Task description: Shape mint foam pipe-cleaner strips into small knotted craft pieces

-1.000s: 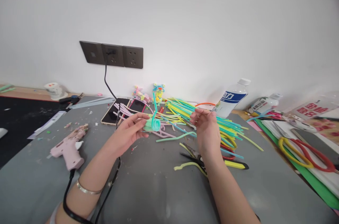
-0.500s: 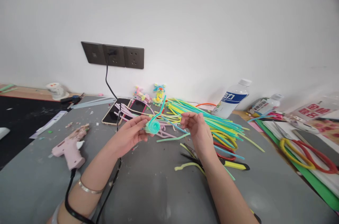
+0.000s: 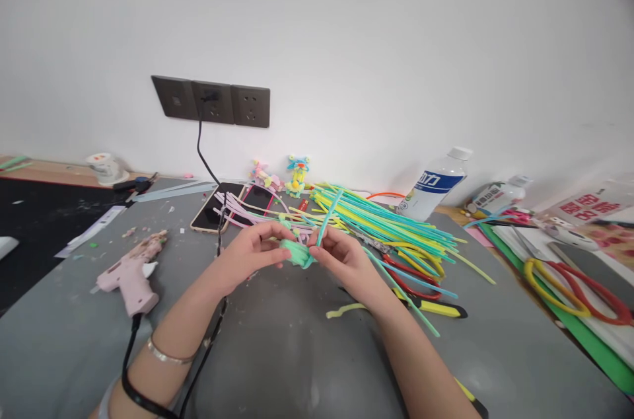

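Note:
Between my hands, above the grey table, is a mint-green coil of wound pipe cleaner (image 3: pixel 297 252). My left hand (image 3: pixel 260 248) pinches the coil from the left. My right hand (image 3: pixel 341 260) is closed at the coil's right side, its thumb and fingers on the coil's pipe cleaner tail (image 3: pixel 329 214), which sticks up past the fingers. Beyond the hands lies a loose bundle of yellow, green and blue pipe cleaners (image 3: pixel 391 224). Pliers with red handles (image 3: pixel 411 280) lie partly among them, right of my right hand.
A pink glue gun (image 3: pixel 129 273) lies at left, its black cord running past my left forearm. Phones (image 3: pixel 212 213) and two small pipe cleaner figures (image 3: pixel 297 178) are at the back. A water bottle (image 3: pixel 434 184) stands back right, and scissors (image 3: pixel 555 280) lie at far right.
My right hand has come left and down to the coil and closed on its tail. The coil has turned from face-on to side-on, and its tail now leans right.

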The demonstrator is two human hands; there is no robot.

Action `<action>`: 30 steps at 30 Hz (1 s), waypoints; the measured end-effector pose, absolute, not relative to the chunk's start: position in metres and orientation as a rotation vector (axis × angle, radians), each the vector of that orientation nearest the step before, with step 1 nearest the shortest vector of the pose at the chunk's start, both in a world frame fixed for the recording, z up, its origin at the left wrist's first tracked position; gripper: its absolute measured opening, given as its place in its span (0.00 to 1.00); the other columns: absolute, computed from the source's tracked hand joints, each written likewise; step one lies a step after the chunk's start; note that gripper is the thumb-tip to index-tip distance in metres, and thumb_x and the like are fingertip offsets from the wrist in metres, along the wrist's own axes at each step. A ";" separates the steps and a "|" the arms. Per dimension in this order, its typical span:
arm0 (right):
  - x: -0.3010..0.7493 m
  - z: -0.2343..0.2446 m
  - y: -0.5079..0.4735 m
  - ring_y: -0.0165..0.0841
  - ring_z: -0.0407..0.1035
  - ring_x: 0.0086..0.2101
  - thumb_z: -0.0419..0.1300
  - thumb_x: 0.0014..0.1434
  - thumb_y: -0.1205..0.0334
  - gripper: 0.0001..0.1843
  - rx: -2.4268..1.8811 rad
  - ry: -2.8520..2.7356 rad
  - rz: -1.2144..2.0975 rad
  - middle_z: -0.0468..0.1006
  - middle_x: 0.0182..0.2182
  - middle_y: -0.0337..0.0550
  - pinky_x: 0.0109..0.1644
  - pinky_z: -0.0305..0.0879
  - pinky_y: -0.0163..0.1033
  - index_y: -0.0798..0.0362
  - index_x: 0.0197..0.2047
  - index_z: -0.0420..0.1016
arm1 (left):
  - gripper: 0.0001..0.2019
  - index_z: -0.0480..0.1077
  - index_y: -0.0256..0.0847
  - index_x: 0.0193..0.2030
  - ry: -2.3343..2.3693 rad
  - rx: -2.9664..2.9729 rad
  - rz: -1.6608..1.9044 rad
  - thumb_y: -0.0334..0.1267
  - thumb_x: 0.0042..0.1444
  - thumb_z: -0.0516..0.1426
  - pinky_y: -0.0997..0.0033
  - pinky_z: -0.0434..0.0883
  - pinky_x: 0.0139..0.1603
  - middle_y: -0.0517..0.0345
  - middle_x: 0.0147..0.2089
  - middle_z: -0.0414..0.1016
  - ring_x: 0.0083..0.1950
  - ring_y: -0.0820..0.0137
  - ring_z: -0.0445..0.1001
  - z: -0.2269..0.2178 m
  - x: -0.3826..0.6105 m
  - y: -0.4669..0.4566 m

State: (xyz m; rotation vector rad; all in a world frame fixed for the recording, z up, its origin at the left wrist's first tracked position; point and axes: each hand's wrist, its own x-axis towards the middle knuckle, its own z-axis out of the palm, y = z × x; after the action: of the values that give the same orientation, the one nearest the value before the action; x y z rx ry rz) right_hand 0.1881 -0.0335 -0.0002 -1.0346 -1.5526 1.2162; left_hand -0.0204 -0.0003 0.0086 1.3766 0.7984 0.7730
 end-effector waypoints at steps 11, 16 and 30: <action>0.195 -0.006 -0.027 0.28 0.53 0.22 0.57 0.62 0.49 0.15 -1.337 -1.595 1.092 0.61 0.22 0.33 0.26 0.49 0.34 0.52 0.33 0.67 | 0.07 0.79 0.43 0.41 0.905 2.085 0.826 0.35 0.56 0.63 0.72 0.69 0.37 0.56 0.42 0.82 0.41 0.67 0.76 -0.003 -0.023 0.004; 0.193 -0.014 -0.028 0.29 0.57 0.22 0.56 0.62 0.57 0.10 -1.481 -1.807 0.892 0.67 0.22 0.34 0.28 0.51 0.35 0.51 0.30 0.68 | 0.08 0.78 0.45 0.43 0.795 2.266 0.702 0.31 0.57 0.63 0.68 0.70 0.50 0.58 0.45 0.81 0.48 0.66 0.76 -0.012 -0.022 0.004; 0.187 -0.020 -0.031 0.31 0.60 0.22 0.56 0.63 0.60 0.09 -1.451 -1.941 0.767 0.68 0.22 0.35 0.27 0.52 0.35 0.49 0.30 0.68 | 0.04 0.78 0.44 0.38 0.930 2.185 0.656 0.37 0.58 0.61 0.66 0.69 0.49 0.57 0.43 0.82 0.49 0.62 0.76 -0.017 -0.018 0.004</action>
State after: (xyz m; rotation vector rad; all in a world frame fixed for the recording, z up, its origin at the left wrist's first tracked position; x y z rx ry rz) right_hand 0.1865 -0.0307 -0.0200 -1.4511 -1.9412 0.7669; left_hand -0.0176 0.0038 -0.0165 2.1849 0.9302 0.6560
